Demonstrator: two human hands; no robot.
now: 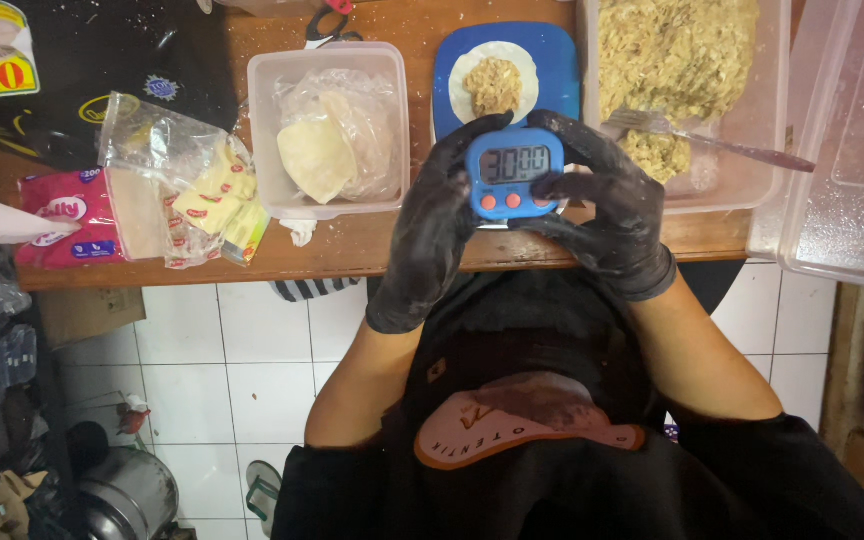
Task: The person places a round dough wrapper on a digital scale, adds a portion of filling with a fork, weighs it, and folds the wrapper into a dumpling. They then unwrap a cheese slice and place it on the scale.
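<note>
A: Held where?
B: Small blue digital timer (pixel 513 172), raised above the near edge of the wooden tabletop (pixel 382 245), between both black-gloved hands.

A: Facing which way?
B: Display turned up toward the camera, two orange buttons below the screen. Long axis roughly left to right, sitting level.

A: Grip?
B: Left hand (pixel 434 225) curled around the left side, fingers (pixel 472 128) arched over the top edge. Right hand (pixel 607 205) wrapped on the right side, fingers closed against the casing.

A: Around it?
B: Just behind, a blue board (pixel 552 70) carrying a round wrapper (pixel 493 82) topped with filling. To the left, a clear tub (pixel 329 130) of bagged wrappers. To the right, a large clear container (pixel 687 100) of minced filling with a fork (pixel 712 140) resting inside.
</note>
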